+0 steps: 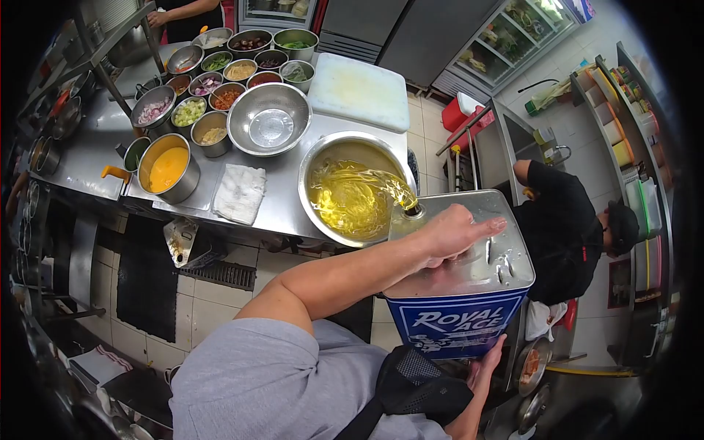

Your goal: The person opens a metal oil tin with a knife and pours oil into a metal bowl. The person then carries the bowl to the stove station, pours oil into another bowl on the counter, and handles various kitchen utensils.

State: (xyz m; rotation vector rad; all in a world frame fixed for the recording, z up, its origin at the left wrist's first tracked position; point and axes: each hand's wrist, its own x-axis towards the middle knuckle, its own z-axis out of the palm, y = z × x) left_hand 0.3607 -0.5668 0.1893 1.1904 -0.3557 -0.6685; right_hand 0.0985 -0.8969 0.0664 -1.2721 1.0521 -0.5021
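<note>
A large blue and silver oil tin (458, 312) marked "Royal Ace" is tilted toward the counter. My left hand (458, 233) is closed on its top, where the grip itself is hidden beneath the fingers. Low on the tin, my right hand (489, 361) holds it from below, its fingers partly out of sight. Yellow oil (378, 185) streams from the spout into a wide steel bowl (306, 209), where a pool of oil swirls. The bowl rests at the counter's near right edge, close to the spout.
Beside the bowl are an empty steel bowl (269, 117), a folded white cloth (240, 193) and a pot of orange-yellow liquid (169, 167). Several ingredient containers and a white cutting board (358, 89) sit farther back. A co-worker in black (561, 227) stands close on the right.
</note>
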